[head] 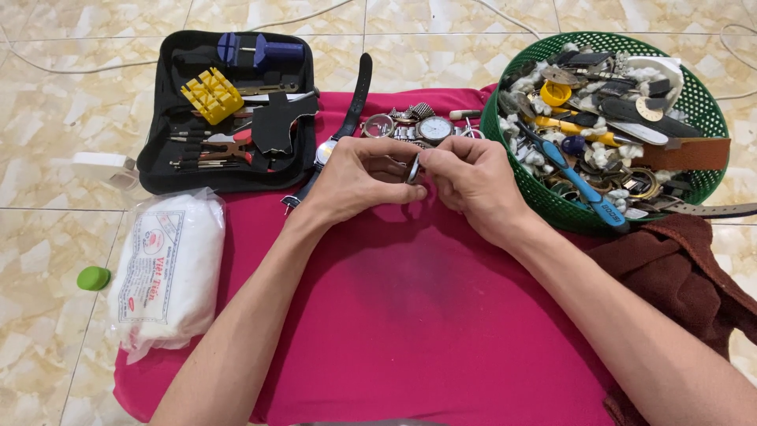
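Note:
My left hand (359, 177) and my right hand (473, 177) meet over a pink cloth (410, 300) and together pinch a small round metal watch case (412, 168) held on edge between the fingertips. Just beyond the hands lie several watches (418, 126) with metal bracelets, and a watch with a black strap (359, 91) runs out from behind my left hand. Most of the held case is hidden by my fingers.
An open black tool case (229, 110) with a yellow block, a blue holder and small drivers lies at the back left. A green basket (702, 102) of watch parts and straps stands right. A white bag of cotton (169, 268), a green lump (93, 278) and a brown cloth (678, 268) lie nearby.

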